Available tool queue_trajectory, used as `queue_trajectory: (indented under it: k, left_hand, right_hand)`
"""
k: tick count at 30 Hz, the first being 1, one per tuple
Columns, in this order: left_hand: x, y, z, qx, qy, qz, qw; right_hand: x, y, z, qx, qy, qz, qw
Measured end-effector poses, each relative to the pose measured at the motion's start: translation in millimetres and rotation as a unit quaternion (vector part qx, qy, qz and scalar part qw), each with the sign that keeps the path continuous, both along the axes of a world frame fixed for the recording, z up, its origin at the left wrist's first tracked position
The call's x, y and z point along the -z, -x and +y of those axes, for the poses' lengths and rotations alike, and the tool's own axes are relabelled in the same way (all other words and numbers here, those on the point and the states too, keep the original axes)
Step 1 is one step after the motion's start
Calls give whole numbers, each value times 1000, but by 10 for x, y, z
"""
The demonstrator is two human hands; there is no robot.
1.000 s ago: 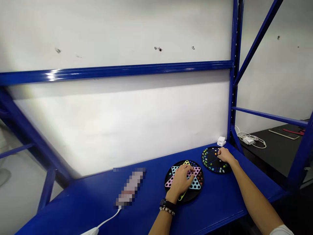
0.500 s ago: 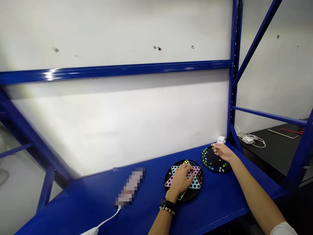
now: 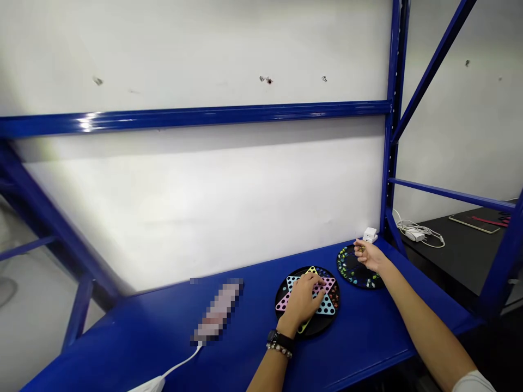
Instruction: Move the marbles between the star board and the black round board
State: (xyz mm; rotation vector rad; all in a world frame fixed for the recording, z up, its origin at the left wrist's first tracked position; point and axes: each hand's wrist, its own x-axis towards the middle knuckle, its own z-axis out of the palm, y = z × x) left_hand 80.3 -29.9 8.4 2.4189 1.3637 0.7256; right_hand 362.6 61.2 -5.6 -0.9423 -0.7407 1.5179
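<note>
My left hand [image 3: 304, 296] lies over a Chinese checkers board [image 3: 327, 306], fingers spread and curved, with no piece visible in them. The board's star has pink, light blue and yellow points with round holes. It sits in a round black tray [image 3: 312, 330], where red and blue marbles show along the right and far rim. Farther right, my right hand [image 3: 368, 256] is raised above a round black lid [image 3: 351, 267], its thumb and fingers pinched on a small yellowish marble [image 3: 362, 249], partly hidden. Yellow, green, blue and white marbles [image 3: 342, 265] lie around the lid's edge.
A blurred-out phone-like object [image 3: 218, 313] with a white cable [image 3: 182, 363] lies on the blue tabletop [image 3: 245, 354] at left. A white charger [image 3: 370, 234] stands behind the lid. Blue metal posts [image 3: 390, 163] and a white wall enclose the back.
My right hand has turned slightly and its fingers have curled in more, still above the lid. My left hand stays on the board. The view has shifted slightly.
</note>
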Motion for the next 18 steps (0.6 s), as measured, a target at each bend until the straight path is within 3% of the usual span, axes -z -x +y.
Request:
queue_trajectory:
  k: [3, 6, 8, 11, 16, 18]
  left_hand:
    - [-32, -10, -20, -5, 4, 0, 1000]
    - [-58, -19, -40, -5, 2, 0, 1000]
    - [-65, -21, -47, -6, 2, 1, 1000]
    - [-66, -21, -53, -11, 4, 3, 1000]
    - [-59, -23, -55, -3, 0, 4, 1000]
    - [-51, -22, -49, -5, -2, 7, 1000]
  right_hand:
    - [91, 26, 54, 8, -22, -154, 988]
    - [128, 100, 154, 15, -30, -301, 953]
    - [120, 183, 229, 25, -48, -434, 899]
    - [106, 331, 311, 26, -63, -602, 796]
    - [129, 471, 356, 1, -24, -715, 699]
    - [129, 464, 384, -9, -15, -718, 696]
